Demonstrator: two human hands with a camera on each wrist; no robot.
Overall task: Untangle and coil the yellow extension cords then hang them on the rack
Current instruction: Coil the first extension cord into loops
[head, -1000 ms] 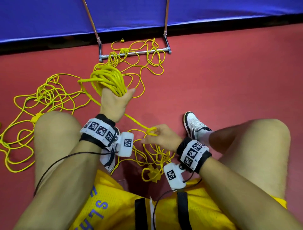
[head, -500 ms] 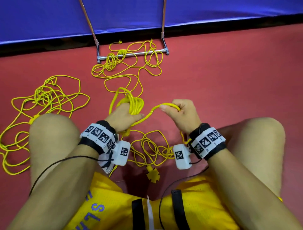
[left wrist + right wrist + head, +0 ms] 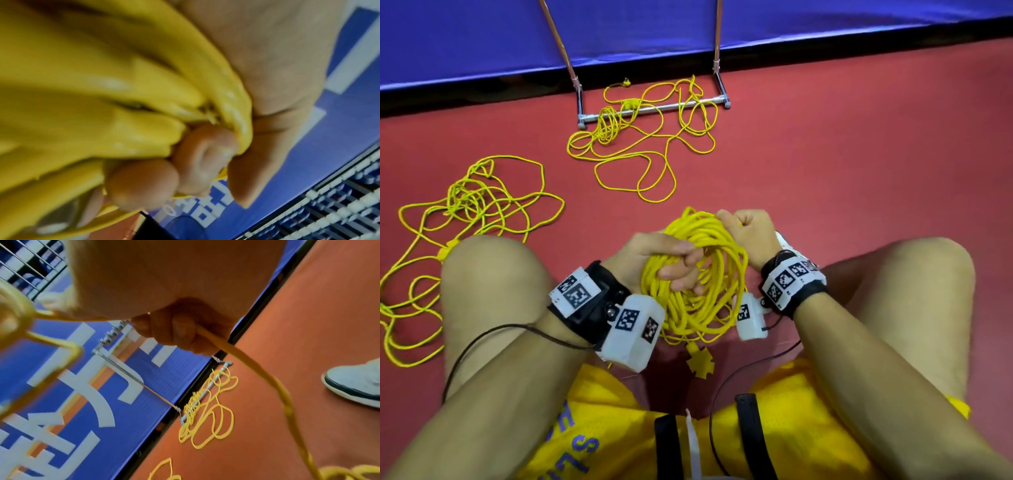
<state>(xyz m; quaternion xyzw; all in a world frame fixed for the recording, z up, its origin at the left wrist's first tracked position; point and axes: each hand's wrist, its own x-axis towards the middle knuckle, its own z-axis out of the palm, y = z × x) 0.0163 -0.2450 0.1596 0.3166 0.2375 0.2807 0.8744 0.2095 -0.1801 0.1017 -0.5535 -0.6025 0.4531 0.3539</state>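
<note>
The coiled yellow extension cord [image 3: 695, 274] hangs between the person's knees, its loops gathered in the left hand [image 3: 654, 260], whose fingers [image 3: 203, 155] curl round the bundle. The right hand [image 3: 750, 233] is closed on a strand at the coil's top, just beside the left. Loose yellow cords [image 3: 640, 144] lie tangled on the red floor [image 3: 859, 154] over the rack's base bar [image 3: 654, 109], more cords [image 3: 465, 219] well apart at left.
</note>
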